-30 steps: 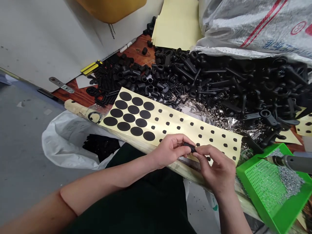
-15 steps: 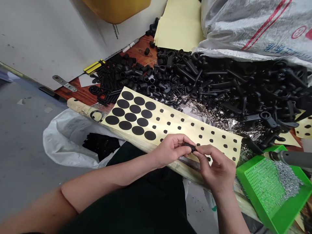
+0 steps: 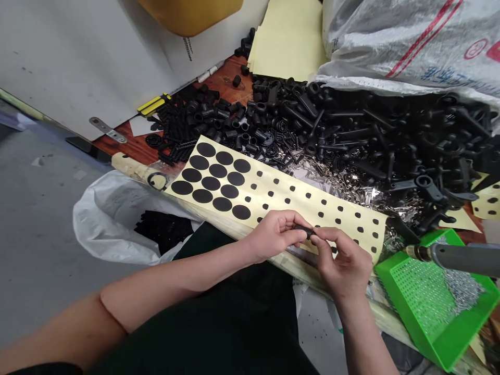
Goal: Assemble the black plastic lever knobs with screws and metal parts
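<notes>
Between the fingertips of both hands is a small black plastic part (image 3: 303,229), short and rod-like; its exact kind is partly covered by the fingers. My left hand (image 3: 275,235) pinches its left end. At its right end my right hand (image 3: 344,260) has thumb and forefinger closed on the part's tip. Both hands hover over the front edge of a pale yellow sticker sheet (image 3: 295,200). Large black round stickers (image 3: 211,183) fill the sheet's left side, and small black dots are spread over the rest.
Behind the sheet lie heaps of black plastic parts (image 3: 351,130) and small metal clips (image 3: 344,179). A green basket (image 3: 406,297) of screws stands right, with a grey power screwdriver (image 3: 464,259) over it. An open white bag (image 3: 97,224) hangs left. A yellow-handled tool (image 3: 152,105) lies farther back.
Both hands stay closed on the black part, with the fingers shifted slightly around it. The whole view has moved a little; nothing has been let go.
</notes>
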A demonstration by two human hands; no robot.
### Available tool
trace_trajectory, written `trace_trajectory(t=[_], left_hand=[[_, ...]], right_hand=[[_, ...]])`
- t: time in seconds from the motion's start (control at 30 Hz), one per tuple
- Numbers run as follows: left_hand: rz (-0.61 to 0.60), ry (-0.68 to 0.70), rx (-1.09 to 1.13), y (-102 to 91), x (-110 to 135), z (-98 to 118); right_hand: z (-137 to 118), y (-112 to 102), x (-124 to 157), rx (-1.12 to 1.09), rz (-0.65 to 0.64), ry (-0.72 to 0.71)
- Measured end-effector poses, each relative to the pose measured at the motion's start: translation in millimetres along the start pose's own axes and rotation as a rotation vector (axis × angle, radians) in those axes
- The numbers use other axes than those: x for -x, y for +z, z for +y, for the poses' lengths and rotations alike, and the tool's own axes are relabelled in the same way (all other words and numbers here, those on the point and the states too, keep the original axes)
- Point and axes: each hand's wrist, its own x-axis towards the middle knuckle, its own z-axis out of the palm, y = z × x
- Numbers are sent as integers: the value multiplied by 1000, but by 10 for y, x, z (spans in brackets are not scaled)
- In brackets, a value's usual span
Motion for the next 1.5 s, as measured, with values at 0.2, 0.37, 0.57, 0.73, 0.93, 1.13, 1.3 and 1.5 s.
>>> trace_trajectory(t=[0.2,0.37,0.57,0.73,0.93,1.13,1.3,1.5], left_hand=[[4,-59,67,-22,-6,-3],[72,2,110,7,-7,-19],[71,45,90,9,-8,-12],[50,89,95,13,-11,-35],[47,50,112,5,-22,-37],[37,18,75,-1,-10,-16],[38,47,123,0,2,0],[48,50,124,19,26,-2]], right_hand=[[33,-4,-30,19,-47,-229],[-67,148,58,-59,98,210],[-94,114,-24,-423,-27,708],[-133,48,-84,-345,-85,633],[-109,81,-45,-254,-70,544],[-89,62,-33,-390,-66,649],[-90,39,-70,-423,-42,672],[-154,42,-78,-292,-56,558]])
